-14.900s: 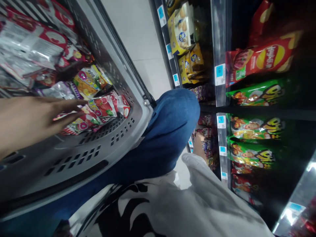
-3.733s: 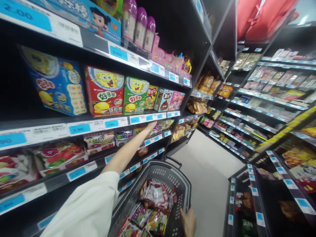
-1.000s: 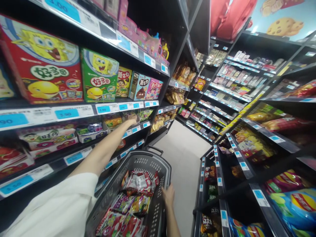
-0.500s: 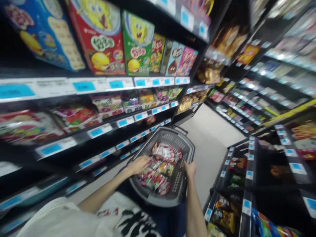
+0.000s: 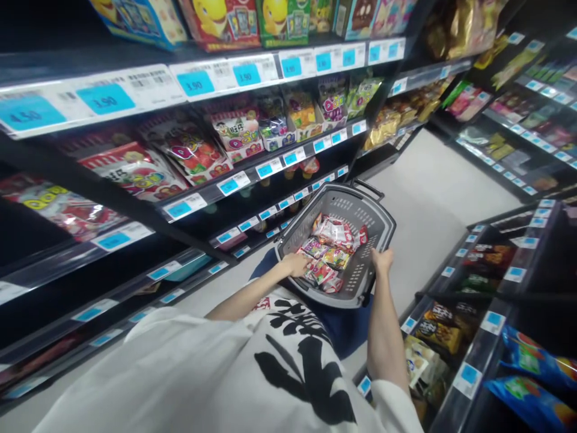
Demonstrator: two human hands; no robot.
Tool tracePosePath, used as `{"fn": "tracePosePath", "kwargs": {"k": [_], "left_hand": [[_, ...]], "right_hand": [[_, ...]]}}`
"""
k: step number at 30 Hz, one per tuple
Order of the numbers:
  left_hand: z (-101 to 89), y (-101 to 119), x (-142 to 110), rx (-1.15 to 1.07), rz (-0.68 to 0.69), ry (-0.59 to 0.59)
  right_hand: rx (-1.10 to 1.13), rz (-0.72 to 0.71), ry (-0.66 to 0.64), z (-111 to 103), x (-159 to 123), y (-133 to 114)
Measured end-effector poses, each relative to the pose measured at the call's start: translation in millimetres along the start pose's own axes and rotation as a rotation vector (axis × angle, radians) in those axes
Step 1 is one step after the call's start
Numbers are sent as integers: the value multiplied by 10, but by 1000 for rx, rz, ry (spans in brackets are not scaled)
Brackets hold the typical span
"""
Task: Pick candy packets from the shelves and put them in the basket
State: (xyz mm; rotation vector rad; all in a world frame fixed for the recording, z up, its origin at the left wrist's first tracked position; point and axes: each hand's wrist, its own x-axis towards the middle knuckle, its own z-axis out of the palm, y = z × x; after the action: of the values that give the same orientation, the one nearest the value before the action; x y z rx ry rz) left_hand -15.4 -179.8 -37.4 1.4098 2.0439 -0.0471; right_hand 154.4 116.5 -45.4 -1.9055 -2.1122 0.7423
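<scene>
Two bare hands are seen at the grey basket (image 5: 356, 273), which is set low in the aisle, between shelves on both sides. Its right rim is gripped by the right hand (image 5: 383, 260), with the fingers closed around it. The left hand (image 5: 296, 264) is placed over the opposite rim, its fingertips lowered to the candy packets (image 5: 321, 270) inside; whether one is pinched cannot be told. More packets, mostly red and silver, are heaped toward the basket's far end. Bagged sweets (image 5: 238, 129) are lined up on the left shelf (image 5: 270, 167), below boxed snacks (image 5: 220, 24).
</scene>
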Motion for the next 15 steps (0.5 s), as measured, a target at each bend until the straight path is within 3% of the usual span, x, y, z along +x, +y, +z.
{"fn": "tracePosePath", "kwargs": {"k": [9, 15], "left_hand": [[72, 11, 279, 39, 40, -295], [252, -42, 297, 11, 23, -254]], "right_hand": [[-54, 81, 18, -24, -223, 47], [-51, 129, 30, -97, -468, 311]]}}
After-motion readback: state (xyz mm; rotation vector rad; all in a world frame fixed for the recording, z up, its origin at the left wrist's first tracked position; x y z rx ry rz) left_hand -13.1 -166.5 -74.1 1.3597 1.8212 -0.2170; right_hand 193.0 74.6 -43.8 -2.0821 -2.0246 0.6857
